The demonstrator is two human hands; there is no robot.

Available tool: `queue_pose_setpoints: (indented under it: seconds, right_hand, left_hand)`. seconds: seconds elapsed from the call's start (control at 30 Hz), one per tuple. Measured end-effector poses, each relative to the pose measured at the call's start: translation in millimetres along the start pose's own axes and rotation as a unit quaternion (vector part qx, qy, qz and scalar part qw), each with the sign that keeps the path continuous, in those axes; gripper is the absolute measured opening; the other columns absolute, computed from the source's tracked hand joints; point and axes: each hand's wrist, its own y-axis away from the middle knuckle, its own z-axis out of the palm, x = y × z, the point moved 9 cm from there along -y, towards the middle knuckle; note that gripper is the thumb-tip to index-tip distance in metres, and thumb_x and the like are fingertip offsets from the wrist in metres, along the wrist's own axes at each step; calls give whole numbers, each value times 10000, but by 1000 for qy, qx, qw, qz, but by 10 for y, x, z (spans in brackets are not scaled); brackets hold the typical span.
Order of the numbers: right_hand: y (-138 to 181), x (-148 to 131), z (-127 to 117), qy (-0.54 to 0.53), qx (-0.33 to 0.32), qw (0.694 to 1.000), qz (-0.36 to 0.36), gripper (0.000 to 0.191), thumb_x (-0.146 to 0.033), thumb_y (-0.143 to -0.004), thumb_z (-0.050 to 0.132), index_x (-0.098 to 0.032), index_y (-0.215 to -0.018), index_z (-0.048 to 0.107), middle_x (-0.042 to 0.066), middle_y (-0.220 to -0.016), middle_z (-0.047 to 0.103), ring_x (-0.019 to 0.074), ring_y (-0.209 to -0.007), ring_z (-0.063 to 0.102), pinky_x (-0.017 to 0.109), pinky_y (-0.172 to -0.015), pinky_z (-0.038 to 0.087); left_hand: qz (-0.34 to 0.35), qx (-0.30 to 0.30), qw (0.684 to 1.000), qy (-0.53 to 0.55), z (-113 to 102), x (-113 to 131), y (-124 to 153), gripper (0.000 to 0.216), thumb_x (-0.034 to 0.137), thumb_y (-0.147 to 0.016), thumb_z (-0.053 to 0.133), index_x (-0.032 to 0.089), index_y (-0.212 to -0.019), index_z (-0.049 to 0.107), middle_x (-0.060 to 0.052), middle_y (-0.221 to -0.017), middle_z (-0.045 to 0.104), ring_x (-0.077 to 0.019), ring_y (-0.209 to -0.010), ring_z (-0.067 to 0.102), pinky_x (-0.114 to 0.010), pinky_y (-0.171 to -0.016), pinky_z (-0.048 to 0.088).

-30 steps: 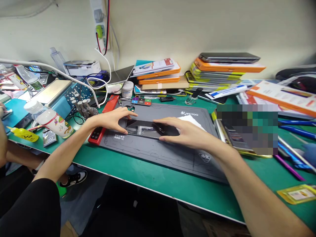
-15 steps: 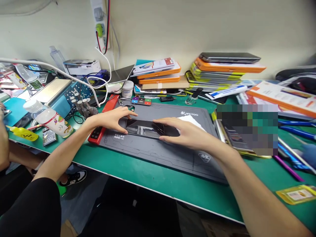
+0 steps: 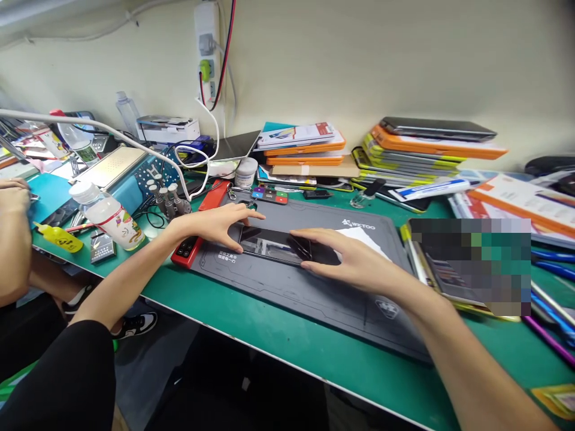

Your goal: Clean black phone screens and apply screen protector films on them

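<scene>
A black phone [image 3: 269, 244] lies flat, screen up, on the dark grey work mat [image 3: 287, 293]. My left hand [image 3: 214, 224] grips the phone's left end between thumb and fingers. My right hand [image 3: 348, 258] covers its right end, with the fingers curled over a small dark object that I cannot make out. A white sheet [image 3: 366, 238] lies on the mat just behind my right hand.
A red device [image 3: 194, 241] lies left of the mat, with a plastic bottle [image 3: 110, 214] and a yellow bottle [image 3: 60, 237] further left. Stacks of orange and yellow packs [image 3: 417, 149] line the wall. Another person's arm [image 3: 13, 233] is at the far left. Tools lie at the right.
The view has shifted up and to the left, so everything sits lower and further right in the picture. Both hands stay on the phone in the same grip.
</scene>
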Motion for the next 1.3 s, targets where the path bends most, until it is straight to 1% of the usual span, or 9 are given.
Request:
queue_pose_setpoints:
  seconds: [0.17, 0.27, 0.37, 0.5, 0.77, 0.93, 1.17, 1.3]
  right_hand:
    - [0, -3, -10, 5, -5, 1000, 11, 603, -573, -938, 669, -322, -1486, 652, 88, -1511, 681, 375, -1383, 646, 610, -1185, 517]
    - [3, -14, -22, 2, -6, 1000, 14, 606, -552, -933, 679, -315, -1490, 648, 87, -1522, 673, 368, -1402, 632, 600, -1203, 498]
    - [5, -30, -26, -1, -9, 1000, 11, 607, -528, -936, 676, -300, -1497, 640, 88, -1535, 662, 347, -1425, 614, 581, -1225, 478]
    - [7, -26, -27, 5, -7, 1000, 9, 598, -507, -937, 678, -302, -1497, 637, 87, -1541, 657, 340, -1424, 613, 588, -1225, 477]
    - [16, -4, -26, 14, -5, 1000, 8, 604, -515, -939, 680, -317, -1508, 631, 73, -1528, 669, 333, -1408, 627, 578, -1215, 489]
    - [20, 4, -29, 13, -4, 1000, 12, 608, -526, -940, 676, -336, -1515, 628, 63, -1530, 669, 345, -1413, 620, 605, -1214, 483]
    - [23, -12, -24, 15, -12, 1000, 15, 625, -530, -944, 670, -308, -1526, 622, 77, -1545, 657, 344, -1423, 611, 605, -1222, 471]
    - [27, -21, -31, 13, -14, 1000, 19, 620, -526, -942, 675, -317, -1524, 625, 67, -1546, 658, 344, -1426, 609, 602, -1225, 470]
  left_hand:
    - [7, 0, 1000, 4, -2, 24, -3, 919, 481, -837, 812, 317, -1644, 406, -95, -1428, 614, -316, -1393, 525, -466, -1199, 421]
    - [-3, 0, 1000, -6, -9, 6, -6, 907, 491, -844, 804, 301, -1639, 411, -105, -1452, 591, -313, -1384, 537, -441, -1170, 445]
    - [-12, -1, 1000, -10, -11, -27, -11, 906, 495, -843, 803, 294, -1636, 412, -100, -1451, 598, -307, -1398, 525, -430, -1184, 431]
    - [-11, 0, 1000, -6, -12, -44, -17, 892, 507, -841, 804, 309, -1624, 425, -85, -1455, 605, -295, -1405, 518, -422, -1197, 418]
    - [-16, 1, 1000, -22, -21, -37, -19, 907, 528, -850, 793, 311, -1641, 406, -88, -1427, 603, -294, -1351, 549, -395, -1135, 454]
    - [0, 6, 1000, -17, -37, 3, -24, 906, 525, -843, 794, 303, -1637, 419, -87, -1410, 621, -297, -1353, 547, -399, -1168, 426]
    - [-14, -5, 1000, -19, -27, -20, -34, 914, 551, -845, 780, 293, -1641, 410, -94, -1443, 597, -301, -1367, 538, -394, -1165, 424]
    - [-14, -7, 1000, -23, -24, -30, -37, 922, 581, -846, 772, 317, -1646, 397, -84, -1441, 596, -301, -1372, 530, -397, -1163, 429]
